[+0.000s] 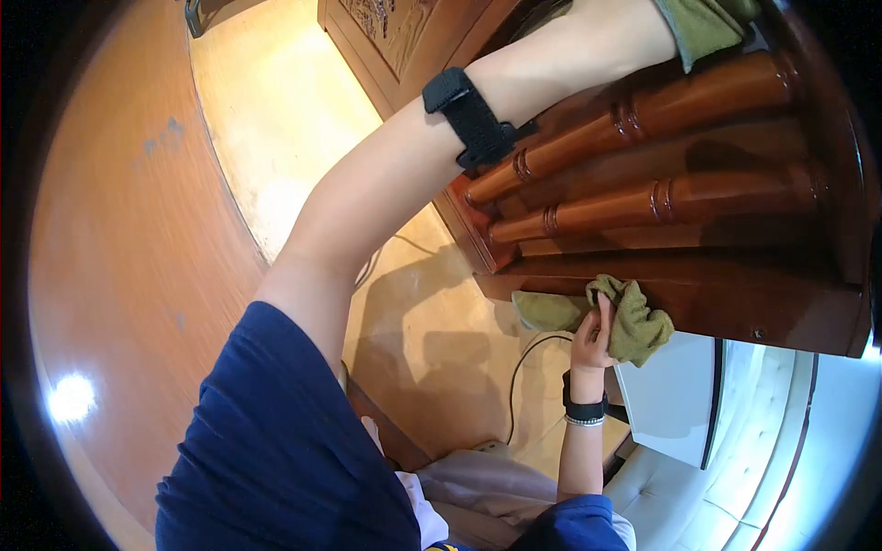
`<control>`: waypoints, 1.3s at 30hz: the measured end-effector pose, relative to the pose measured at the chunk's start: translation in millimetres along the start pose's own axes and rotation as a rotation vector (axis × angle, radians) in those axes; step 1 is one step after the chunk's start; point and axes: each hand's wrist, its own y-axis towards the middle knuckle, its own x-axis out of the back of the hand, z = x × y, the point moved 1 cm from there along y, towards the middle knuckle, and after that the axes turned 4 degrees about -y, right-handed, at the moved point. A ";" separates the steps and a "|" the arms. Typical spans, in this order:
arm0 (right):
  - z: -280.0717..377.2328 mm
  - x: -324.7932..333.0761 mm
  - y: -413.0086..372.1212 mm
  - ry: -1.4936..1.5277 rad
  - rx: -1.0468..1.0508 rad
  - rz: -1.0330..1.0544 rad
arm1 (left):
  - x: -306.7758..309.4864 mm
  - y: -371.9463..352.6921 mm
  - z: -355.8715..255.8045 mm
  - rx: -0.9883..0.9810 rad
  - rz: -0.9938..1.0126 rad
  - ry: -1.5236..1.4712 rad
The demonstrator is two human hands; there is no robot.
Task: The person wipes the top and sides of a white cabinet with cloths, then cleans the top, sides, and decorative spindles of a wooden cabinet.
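My left arm reaches across to the upper right, where my left hand (634,39) meets an olive-green cloth (706,33) that hides its fingers. That cloth lies against the dark reddish-brown wooden furniture (661,266), above its turned spindles (680,197). Lower down, my right hand (593,342) is closed on a bunched green cloth (640,323), right at the furniture's lower edge. A flatter green piece (549,310) shows just left of these fingers. Each arm wears a black strap.
A carved wooden panel (381,32) stands at the top. Pale floor (404,349) shows below, with a dark cable (512,395) across it. On the left is a broad brown wooden surface (119,257). A white panel (666,395) and pale tufted upholstery (758,413) lie at the lower right.
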 end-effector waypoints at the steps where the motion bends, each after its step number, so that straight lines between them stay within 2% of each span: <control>1: 0.6 -1.8 2.9 0.027 0.018 -0.035 | -2.0 -5.0 3.9 0.029 -0.019 -0.053; 2: 1.3 -4.4 4.8 0.057 0.035 -0.072 | -8.4 -8.9 12.0 0.082 -0.038 -0.152; 3: 2.1 -7.4 4.0 0.061 0.035 -0.066 | -12.9 -17.5 18.9 0.178 -0.076 -0.393; 4: 4.3 -9.0 2.0 0.108 0.013 -0.068 | -16.2 -28.3 26.0 0.291 -0.154 -0.808; 5: 5.3 -10.7 1.1 0.154 -0.012 -0.069 | -16.7 -38.0 27.3 0.349 -0.209 -1.026; 6: 7.5 -11.9 2.3 0.158 -0.013 -0.066 | -13.9 -47.1 28.3 0.194 -0.200 -0.399; 7: 10.2 -13.3 4.7 0.132 -0.024 -0.084 | -12.0 -52.4 27.6 0.195 -0.198 -0.396; 9: 12.5 -16.8 3.2 0.107 -0.035 -0.099 | -8.1 -62.5 21.9 -0.002 -0.185 0.318; 10: 12.1 -20.3 -2.1 0.195 -0.070 -0.118 | 3.3 -63.8 11.3 0.019 -0.107 0.366; 11: 11.1 -23.3 -3.8 0.284 -0.106 -0.134 | -1.1 -81.2 27.4 0.025 -0.102 0.368; 13: 10.5 -23.7 -2.6 0.244 -0.078 -0.141 | -15.8 -129.9 64.1 -0.028 -0.120 0.174; 14: 10.6 -24.7 -2.1 0.201 -0.050 -0.152 | 0.8 -127.3 40.8 0.188 -0.038 0.146; 15: 10.5 -26.4 -2.7 0.199 -0.053 -0.153 | -3.2 -140.6 50.1 0.187 -0.036 0.144; 17: 10.6 -28.4 -6.3 0.256 -0.068 -0.186 | -11.9 -169.7 66.8 0.356 -0.069 0.139; 18: 10.8 -28.2 -6.7 0.255 -0.072 -0.185 | -5.4 -177.6 66.3 0.424 0.049 0.186; 21: 10.0 -30.2 -6.7 0.255 -0.075 -0.170 | -1.2 -201.3 68.6 0.502 0.113 0.166; 22: 9.5 -32.1 -8.6 0.264 -0.074 -0.179 | -0.1 -208.4 76.0 0.603 0.218 0.175; 24: 8.6 -30.6 -7.1 0.268 -0.071 -0.190 | -1.3 -262.1 90.5 0.584 0.177 0.195; 26: 10.1 -24.9 -1.0 0.225 -0.046 -0.131 | 7.9 -285.0 93.1 0.563 0.135 0.214; 28: 8.0 -28.1 -11.0 0.255 -0.062 -0.108 | 13.3 -290.8 90.3 0.595 0.279 0.284; 30: 3.8 -30.2 -20.5 0.263 -0.062 -0.016 | 10.6 -296.8 105.9 0.549 0.286 0.227; 31: -6.2 -49.0 -56.6 0.418 -0.189 0.173 | 7.4 -297.6 111.1 0.518 0.298 0.177; 32: 1.0 -49.2 -48.8 0.342 -0.102 0.118 | 9.4 -278.4 96.8 0.592 0.174 0.022; 33: 12.7 -50.5 -40.2 0.265 -0.018 0.062 | 11.5 -255.4 84.8 0.581 0.173 0.020; 34: 19.3 -54.0 -45.9 0.264 -0.019 0.051 | 15.6 -224.8 68.9 0.618 0.194 0.013; 35: 25.4 -60.6 -57.6 0.178 -0.011 0.148 | 17.1 -197.6 58.5 0.656 0.214 0.011; 36: 30.4 -66.4 -64.1 0.094 -0.005 0.247 | 14.1 -177.0 52.6 0.400 0.196 0.200; 37: 34.5 -67.2 -63.6 0.103 -0.010 0.242 | 10.3 -158.0 49.2 0.250 0.035 0.216; 38: 38.2 -65.6 -64.2 0.221 -0.046 0.259 | 7.6 -136.4 51.9 0.341 0.204 0.144; 39: 39.9 -63.5 -66.2 0.340 -0.079 0.276 | 6.0 -120.9 33.7 0.282 0.016 0.088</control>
